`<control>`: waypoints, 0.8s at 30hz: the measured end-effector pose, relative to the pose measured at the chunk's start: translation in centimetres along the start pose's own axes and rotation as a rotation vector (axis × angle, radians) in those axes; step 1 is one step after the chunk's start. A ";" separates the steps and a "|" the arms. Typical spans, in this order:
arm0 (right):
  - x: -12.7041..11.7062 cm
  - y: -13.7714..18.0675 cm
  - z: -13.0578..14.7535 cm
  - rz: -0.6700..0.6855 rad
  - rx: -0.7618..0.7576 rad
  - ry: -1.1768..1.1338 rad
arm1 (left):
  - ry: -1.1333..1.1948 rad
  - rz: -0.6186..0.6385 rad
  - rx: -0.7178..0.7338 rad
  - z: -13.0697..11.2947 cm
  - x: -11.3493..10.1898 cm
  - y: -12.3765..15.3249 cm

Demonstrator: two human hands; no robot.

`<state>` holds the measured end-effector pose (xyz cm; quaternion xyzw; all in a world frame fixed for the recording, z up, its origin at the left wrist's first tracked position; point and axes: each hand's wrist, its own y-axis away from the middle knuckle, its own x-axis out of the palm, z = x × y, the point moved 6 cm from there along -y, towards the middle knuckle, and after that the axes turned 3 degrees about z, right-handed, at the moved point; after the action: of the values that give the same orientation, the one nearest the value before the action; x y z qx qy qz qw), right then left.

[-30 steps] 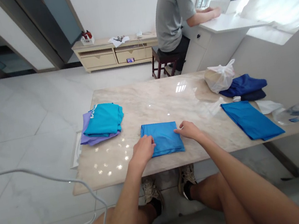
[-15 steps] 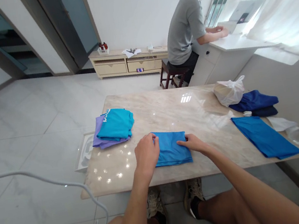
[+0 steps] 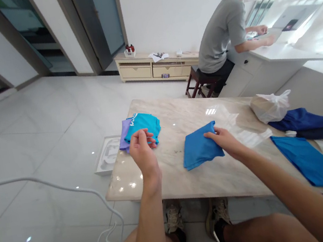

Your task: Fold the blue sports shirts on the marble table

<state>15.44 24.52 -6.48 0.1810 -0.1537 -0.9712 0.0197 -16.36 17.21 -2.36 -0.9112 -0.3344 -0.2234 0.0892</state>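
My right hand pinches the right edge of a folded blue cloth, thumb on top. The cloth is tilted, and I cannot tell how much of it touches the marble-patterned table. My left hand holds nothing; its fingers are loosely curled and apart. It is in front of a turquoise folded garment with white lettering, hiding part of it. Under that garment lies a lavender one. To the right, another folded blue cloth lies flat on the table.
A tied white plastic bag and dark blue fabric occupy the table's right side. Beyond the table, a person in a grey shirt sits on a stool at a white counter. An open white box and a white cable are at left.
My left hand has let go of the blue cloth and moved left to the garment pile. My right hand has turned and shifted the cloth rightward. The view has swung left.
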 end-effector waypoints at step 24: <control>21.3 -0.1 5.5 0.478 -0.809 1.025 | 0.214 -0.248 -0.091 0.8 -4.8 -2.8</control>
<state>-6.41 24.24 -8.97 0.5564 0.2133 -0.7133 0.3690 -21.12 16.83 -5.28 -0.8372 -0.4222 -0.3433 0.0548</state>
